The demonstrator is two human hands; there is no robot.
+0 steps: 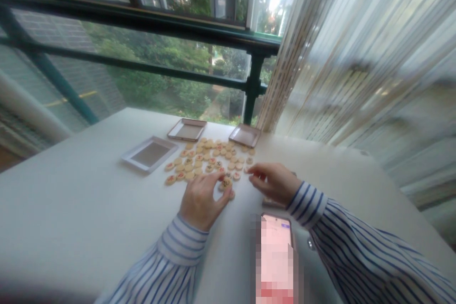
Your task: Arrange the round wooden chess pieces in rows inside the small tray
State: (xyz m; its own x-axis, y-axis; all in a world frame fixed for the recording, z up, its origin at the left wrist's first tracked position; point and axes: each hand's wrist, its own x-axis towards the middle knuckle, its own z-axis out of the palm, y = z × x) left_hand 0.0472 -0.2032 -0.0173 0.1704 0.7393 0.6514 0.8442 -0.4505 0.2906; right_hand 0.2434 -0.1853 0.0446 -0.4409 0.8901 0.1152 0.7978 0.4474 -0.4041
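Observation:
Round wooden Chinese chess pieces (188,168), some with red or black characters and others plain, lie spread over the white table (89,199). My left hand (201,199) has its thumb and fingers curved around a Chinese chess piece (226,183) with a dark character. Just under that piece, another disc (232,194) shows by the thumb. To the right, my right hand (272,181) is closed with bent fingers. Its fingertips are at a chess piece (246,170) on the right edge of the spread; what lies between the fingers is hidden.
Behind the pieces are two shallow trays, one left (187,129) and one right (245,136). A white-rimmed tray (149,154) lies further left. Partly under my right hand is a dark flat object (272,203). A phone (276,232) and a small shiny item (311,243) lie nearer me.

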